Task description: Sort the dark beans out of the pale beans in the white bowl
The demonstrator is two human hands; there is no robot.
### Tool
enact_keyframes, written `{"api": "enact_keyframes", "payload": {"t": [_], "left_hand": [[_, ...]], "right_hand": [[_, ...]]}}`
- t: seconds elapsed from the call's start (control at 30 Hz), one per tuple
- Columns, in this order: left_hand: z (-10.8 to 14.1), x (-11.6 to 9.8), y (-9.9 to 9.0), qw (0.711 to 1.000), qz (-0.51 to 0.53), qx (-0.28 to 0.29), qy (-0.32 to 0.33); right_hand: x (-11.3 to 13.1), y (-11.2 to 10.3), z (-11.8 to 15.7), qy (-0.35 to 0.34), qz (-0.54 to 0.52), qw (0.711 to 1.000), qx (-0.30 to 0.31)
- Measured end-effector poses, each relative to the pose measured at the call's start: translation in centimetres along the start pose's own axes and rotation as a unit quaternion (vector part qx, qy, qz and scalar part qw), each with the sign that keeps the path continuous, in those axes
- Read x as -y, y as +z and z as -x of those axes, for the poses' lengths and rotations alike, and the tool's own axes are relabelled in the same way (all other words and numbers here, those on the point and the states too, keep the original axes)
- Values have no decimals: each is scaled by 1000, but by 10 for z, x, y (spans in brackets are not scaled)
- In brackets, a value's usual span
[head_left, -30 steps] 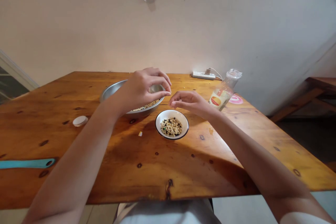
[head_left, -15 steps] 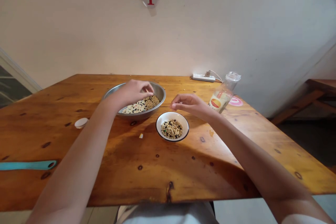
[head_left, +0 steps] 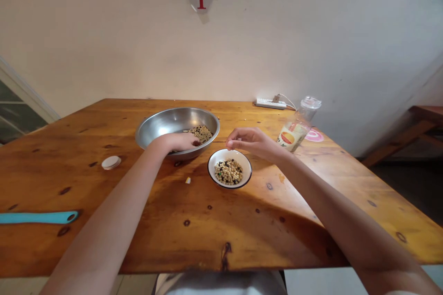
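My left hand point(head_left: 185, 140) reaches down over the near rim of a steel bowl point(head_left: 159, 122), into small cream and black beads point(head_left: 202, 132). Its fingertips are buried or hidden behind the hand, so I cannot see what they grasp. Thumb and fingers pinched together, my right hand point(head_left: 247, 139) hovers above the far rim of a small white bowl point(head_left: 246, 166) with a dark edge. Whatever is in that pinch is too small to make out. Similar beads point(head_left: 228, 172), mostly cream with black ones and a green one, lie in the white bowl.
Beyond my right hand, a clear bottle point(head_left: 298, 124) with a label stands near a pink round mat point(head_left: 314, 135). A power strip point(head_left: 271, 103) lies by the wall. Leftward are a white lid point(head_left: 111, 162) and a turquoise handle point(head_left: 38, 217). A small scrap point(head_left: 188, 180) lies centrally.
My left hand has lowered from above the beads into the steel bowl, and its fingers now dip among them. My right hand stays pinched near the white bowl. The view has shifted slightly.
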State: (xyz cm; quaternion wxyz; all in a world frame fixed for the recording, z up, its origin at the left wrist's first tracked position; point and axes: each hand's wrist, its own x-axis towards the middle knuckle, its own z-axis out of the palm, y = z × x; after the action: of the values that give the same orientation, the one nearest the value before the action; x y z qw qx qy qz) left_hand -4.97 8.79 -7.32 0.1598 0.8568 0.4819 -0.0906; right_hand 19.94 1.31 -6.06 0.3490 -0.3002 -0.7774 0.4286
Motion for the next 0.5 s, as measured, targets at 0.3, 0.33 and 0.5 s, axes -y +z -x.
{"api": "enact_keyframes", "payload": {"t": [0.3,0.33,0.5], "left_hand": [[18,-18,-12,997,37,69,-6],[19,-20,-12,996,38,74,-7],[18,-23,-12,994,45,103,12]], "right_hand": [[0,0,0,2,5,1000,-1],[0,0,0,2,4,1000,-1],[1,0,1,2,-5,1000,1]]}}
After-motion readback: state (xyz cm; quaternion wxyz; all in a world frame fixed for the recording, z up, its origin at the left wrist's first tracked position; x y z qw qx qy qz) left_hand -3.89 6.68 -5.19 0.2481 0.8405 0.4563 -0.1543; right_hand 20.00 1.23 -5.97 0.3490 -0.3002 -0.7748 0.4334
